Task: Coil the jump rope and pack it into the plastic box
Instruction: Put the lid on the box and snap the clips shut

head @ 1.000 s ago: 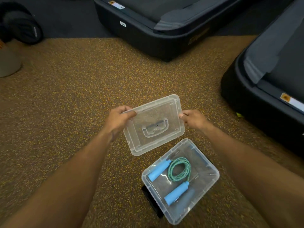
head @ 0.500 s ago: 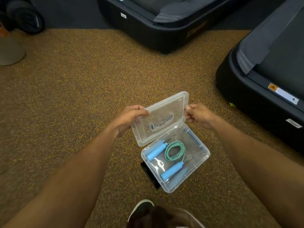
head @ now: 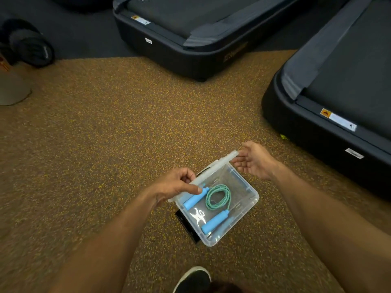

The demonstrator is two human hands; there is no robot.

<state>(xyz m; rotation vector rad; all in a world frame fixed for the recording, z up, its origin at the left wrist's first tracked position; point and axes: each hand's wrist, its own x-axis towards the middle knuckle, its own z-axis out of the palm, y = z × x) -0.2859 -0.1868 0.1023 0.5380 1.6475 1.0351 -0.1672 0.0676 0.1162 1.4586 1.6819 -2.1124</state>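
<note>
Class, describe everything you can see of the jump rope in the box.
The jump rope has two light blue, plastic-looking handles and a teal, braided-looking cord wound into a loose coil. It lies flat on the bottom of the clear box, the coil between the roughly parallel handles. The left hand's thumb overlaps the far handle's end; contact is unclear.

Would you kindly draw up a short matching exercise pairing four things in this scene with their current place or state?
Things:
1. coiled green rope
2. clear plastic lid
3. clear plastic box
4. black shoe

States:
A. open, on the speckled floor
B. at the bottom edge of the view
C. between two blue handles
D. held by the left hand and right hand

Pairs: 1-C, 2-D, 3-A, 4-B
</note>
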